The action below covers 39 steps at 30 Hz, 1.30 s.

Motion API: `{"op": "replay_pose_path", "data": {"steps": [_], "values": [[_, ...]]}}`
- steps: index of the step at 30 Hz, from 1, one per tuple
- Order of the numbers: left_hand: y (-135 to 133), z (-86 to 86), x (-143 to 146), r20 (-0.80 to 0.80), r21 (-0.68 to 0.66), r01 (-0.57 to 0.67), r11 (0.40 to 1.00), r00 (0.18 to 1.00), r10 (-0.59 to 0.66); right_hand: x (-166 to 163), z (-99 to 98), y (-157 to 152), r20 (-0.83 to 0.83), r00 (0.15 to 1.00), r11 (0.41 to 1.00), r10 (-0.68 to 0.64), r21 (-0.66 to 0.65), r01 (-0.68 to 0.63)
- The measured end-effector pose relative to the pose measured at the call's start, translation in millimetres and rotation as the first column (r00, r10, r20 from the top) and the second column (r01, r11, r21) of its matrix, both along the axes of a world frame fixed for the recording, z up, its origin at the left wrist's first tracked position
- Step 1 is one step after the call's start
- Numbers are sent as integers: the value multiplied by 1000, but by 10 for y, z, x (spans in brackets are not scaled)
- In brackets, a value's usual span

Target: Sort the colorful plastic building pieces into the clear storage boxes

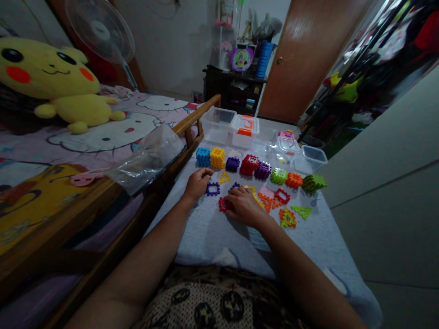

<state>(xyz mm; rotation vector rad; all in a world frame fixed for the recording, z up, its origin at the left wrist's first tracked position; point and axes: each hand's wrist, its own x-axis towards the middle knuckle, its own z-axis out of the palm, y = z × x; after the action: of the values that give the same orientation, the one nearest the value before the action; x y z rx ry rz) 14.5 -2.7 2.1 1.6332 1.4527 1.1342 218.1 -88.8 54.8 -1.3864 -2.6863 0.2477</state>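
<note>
Collision with the standing stacks is the first hazard I judge from this station. The left hand (197, 183) rests near the left edge of the cloth-covered bench (195, 242), fingers loosely curled, just beside the purple square frame (213, 188) and near the yellow stack (217, 158) and the blue stack (203, 157); I cannot tell whether it pinches anything. A forward sweep of its knuckles could topple either column. The right hand (245, 203) is palm down over the red interlocking tile (223, 204), which shows at its left side. Contact beneath the fingers is hidden, so I cannot tell whether they grip or merely press. Lifting on a partial grip could drop the tile; dragging it could snag its teeth on the dark purple piece (234, 185) just beyond. Outward movement of the right hand could scatter the red frame (288, 198) and the lime triangle (302, 211). The green stack (314, 183) appears fanned near the right edge; I rate it liable to slide apart if bumped.
</note>
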Motion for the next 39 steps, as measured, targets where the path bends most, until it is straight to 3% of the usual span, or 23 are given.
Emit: {"op": "replay_pose_path", "data": {"steps": [6,10,14,21,27,31,39], "values": [[-28,132,-132,-346,73,179,981,927,-143,47,-30,14,-153,988,999,-38,-30,34],[-70,204,-208,-467,-46,284,958,842,-272,54,-98,43,-199,971,991,-135,-52,127],[-115,250,-227,-554,-122,357,926,750,-362,54,-162,40,-231,963,990,-138,-58,128],[-145,272,-199,-581,-102,394,913,721,-376,64,-110,3,-204,972,994,-113,-23,110],[-144,334,-188,-488,-11,422,907,789,-373,419,-52,149,-200,918,930,-342,67,361],[-170,469,-72,-461,83,398,914,828,-319,525,-124,222,-118,920,924,-375,38,381],[-211,593,251,-529,79,513,855,748,-400,563,-160,186,-26,919,919,-394,-20,393]]}}
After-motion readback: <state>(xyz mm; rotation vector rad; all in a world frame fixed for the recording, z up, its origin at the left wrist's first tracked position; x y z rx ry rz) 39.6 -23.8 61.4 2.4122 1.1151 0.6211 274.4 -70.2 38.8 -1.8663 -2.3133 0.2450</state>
